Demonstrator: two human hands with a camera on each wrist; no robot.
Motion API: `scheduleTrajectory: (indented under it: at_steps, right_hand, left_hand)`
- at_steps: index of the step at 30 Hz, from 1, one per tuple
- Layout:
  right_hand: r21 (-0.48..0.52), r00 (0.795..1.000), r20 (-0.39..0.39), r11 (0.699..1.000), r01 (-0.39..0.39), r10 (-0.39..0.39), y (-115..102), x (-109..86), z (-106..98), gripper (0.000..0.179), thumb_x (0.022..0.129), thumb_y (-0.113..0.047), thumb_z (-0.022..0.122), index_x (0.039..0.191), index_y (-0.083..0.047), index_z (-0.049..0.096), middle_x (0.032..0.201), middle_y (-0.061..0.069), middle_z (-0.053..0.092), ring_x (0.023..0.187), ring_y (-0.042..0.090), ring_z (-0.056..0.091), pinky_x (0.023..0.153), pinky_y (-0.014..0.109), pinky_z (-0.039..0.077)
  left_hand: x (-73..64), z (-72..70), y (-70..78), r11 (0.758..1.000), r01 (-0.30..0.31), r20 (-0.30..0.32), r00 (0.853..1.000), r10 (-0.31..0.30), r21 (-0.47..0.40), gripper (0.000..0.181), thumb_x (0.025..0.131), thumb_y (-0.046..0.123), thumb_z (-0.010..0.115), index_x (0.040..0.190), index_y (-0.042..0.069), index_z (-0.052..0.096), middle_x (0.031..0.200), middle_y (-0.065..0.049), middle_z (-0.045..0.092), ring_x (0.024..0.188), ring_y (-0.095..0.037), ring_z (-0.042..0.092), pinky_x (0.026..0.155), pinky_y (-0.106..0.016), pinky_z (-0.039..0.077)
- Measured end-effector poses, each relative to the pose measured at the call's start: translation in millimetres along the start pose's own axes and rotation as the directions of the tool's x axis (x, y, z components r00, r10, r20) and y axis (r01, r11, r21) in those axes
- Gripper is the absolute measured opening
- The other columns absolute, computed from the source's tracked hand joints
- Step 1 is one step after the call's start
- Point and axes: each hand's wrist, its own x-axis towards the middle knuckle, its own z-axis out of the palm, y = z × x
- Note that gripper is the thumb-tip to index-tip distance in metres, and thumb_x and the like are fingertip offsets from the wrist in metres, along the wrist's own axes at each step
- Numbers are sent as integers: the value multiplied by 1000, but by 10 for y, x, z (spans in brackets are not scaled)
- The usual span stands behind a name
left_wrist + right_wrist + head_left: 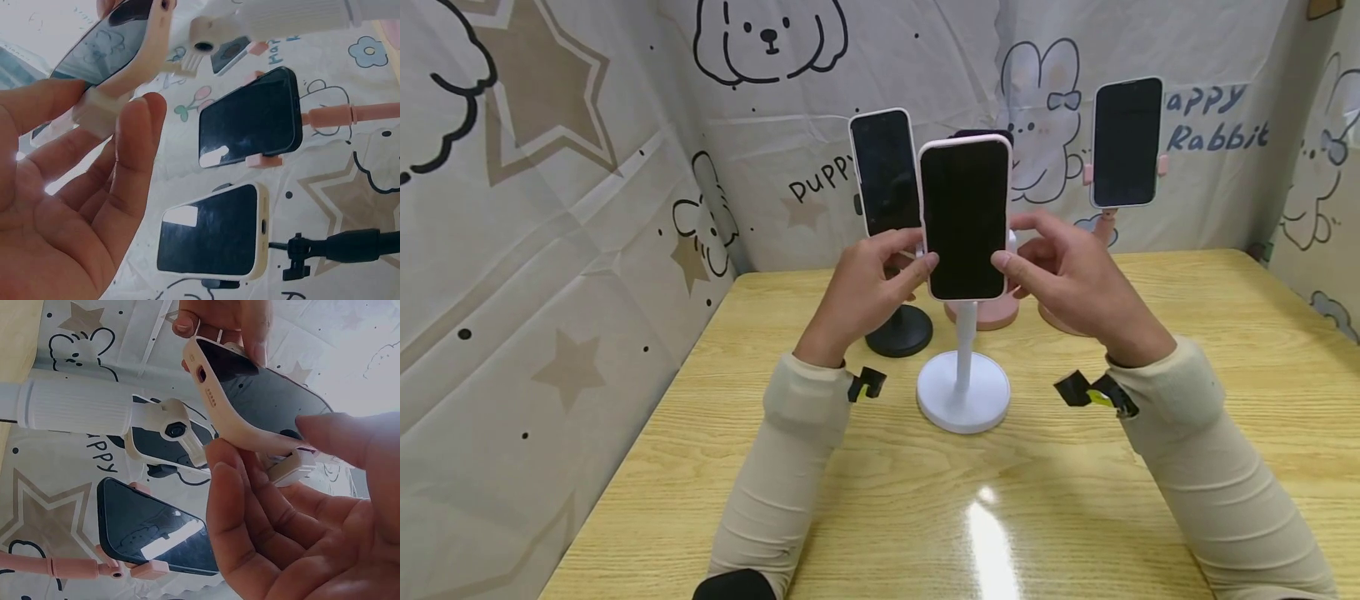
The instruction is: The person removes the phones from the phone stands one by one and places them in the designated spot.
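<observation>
A smartphone (pixel 964 221) with a black screen and a pale pink-white case stands upright at the head of a white phone stand (pixel 964 404). My left hand (pixel 865 287) pinches its left edge, thumb over the screen and fingers behind. On the opposite edge my right hand (pixel 1071 279) grips it the same way, low on the side. In the right wrist view, a white clamp arm (pixel 292 469) sits at the phone's edge, amid the right fingers. The white stand's jointed neck (pixel 178 428) shows beside the phone's bottom end. The phone's back is mostly hidden.
Behind on the left, a black stand (pixel 898 333) holds another phone (pixel 886 175). At the back right, a pink stand (pixel 1105 227) carries a dark phone (pixel 1126 142). Another pink base (pixel 992 312) is partly hidden behind the white stand. Patterned cloth (pixel 760 192) surrounds the wooden table (pixel 880 517).
</observation>
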Motion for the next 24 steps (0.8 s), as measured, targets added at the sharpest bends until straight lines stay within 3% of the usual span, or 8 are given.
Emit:
scheduleTrajectory:
  at_steps: [4, 10, 13, 17, 24]
  right_hand:
    - [-20, 1000, -11, 1000, -5, 4, -7, 2, -11, 38, 96, -23, 61, 131, -11, 53, 88, 10, 68, 73, 18, 65, 70, 24, 54]
    - [-11, 996, -84, 1000, -17, 16, -44, 24, 35, 42, 93, -32, 65, 130, -13, 55, 112, 7, 65, 95, 21, 62, 86, 40, 49]
    - [85, 991, -132, 996, 41, -29, -76, 84, 106, 41, 92, -27, 66, 129, -11, 56, 117, 5, 62, 103, 20, 60, 92, 38, 49]
    - [245, 978, -192, 961, 130, -83, -122, 194, 237, 41, 91, -19, 67, 130, -9, 55, 116, 6, 62, 102, 19, 60, 85, 29, 53]
    - [378, 969, -243, 915, 137, -45, -174, 329, 415, 48, 87, -21, 72, 130, -12, 54, 115, 7, 63, 98, 23, 64, 77, 34, 57]
  left_hand:
    - [-2, -61, -22, 1000, 9, -8, 1000, -9, -30, 37, 93, 21, 65, 128, 8, 60, 105, -6, 66, 87, -13, 65, 68, -27, 55]
    - [0, -98, -42, 999, 11, -23, 1000, -12, -47, 30, 91, 20, 68, 119, 10, 65, 99, -3, 66, 85, -12, 64, 73, -30, 54]
    - [0, -100, -47, 998, 24, -26, 999, -25, -56, 28, 91, 21, 69, 115, 9, 65, 98, -1, 67, 84, -12, 63, 74, -30, 53]
    - [-6, -94, -55, 997, 41, -23, 999, -43, -72, 26, 89, 22, 70, 111, 9, 66, 97, 0, 68, 83, -11, 63, 74, -30, 53]
    - [-6, -115, -72, 996, 16, -2, 1000, -16, -90, 27, 88, 16, 70, 113, 7, 64, 98, -3, 68, 87, -12, 63, 77, -33, 51]
